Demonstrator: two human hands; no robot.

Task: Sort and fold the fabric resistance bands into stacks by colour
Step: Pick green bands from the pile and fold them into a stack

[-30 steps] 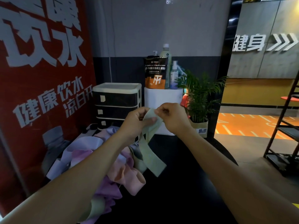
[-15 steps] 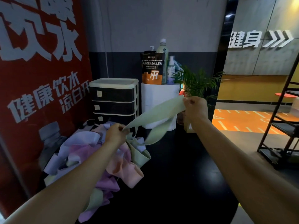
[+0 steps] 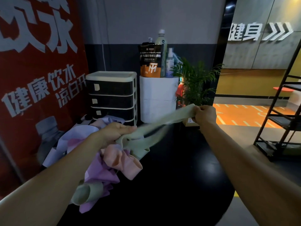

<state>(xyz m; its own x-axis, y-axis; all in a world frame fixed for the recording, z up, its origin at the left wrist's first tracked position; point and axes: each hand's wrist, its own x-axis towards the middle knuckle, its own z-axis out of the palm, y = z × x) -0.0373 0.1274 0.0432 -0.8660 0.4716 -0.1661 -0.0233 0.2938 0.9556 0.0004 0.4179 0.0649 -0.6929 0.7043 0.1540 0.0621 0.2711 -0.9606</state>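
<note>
While one pale green fabric resistance band [image 3: 164, 123] is held stretched between both hands, sorting looks barely begun: no folded stacks in view.

Item 1, pale green band: in the air above the black tabletop [image 3: 179, 176], slanting up from lower left to upper right, blurred mid-span. Left hand [image 3: 114, 132] grips its lower end, fingers curled round the cloth, just over the heap; right hand [image 3: 205, 115] pinches the upper end, fist closed on it, well apart from the left.
Item 2, loose heap of lilac, purple, pink and green fabric bands [image 3: 104, 160]: at table's left edge by the red poster wall [image 3: 40, 79], tangled, unfolded, colours mixed. Incl. one pink band [image 3: 123, 162] and one rolled green band [image 3: 88, 191] at the near end.
Status, est.: 1 band in hand, not yet folded; rest of heap to sort, fold & stack by colour. Right side of table seems the likely spot for stacks.
</note>
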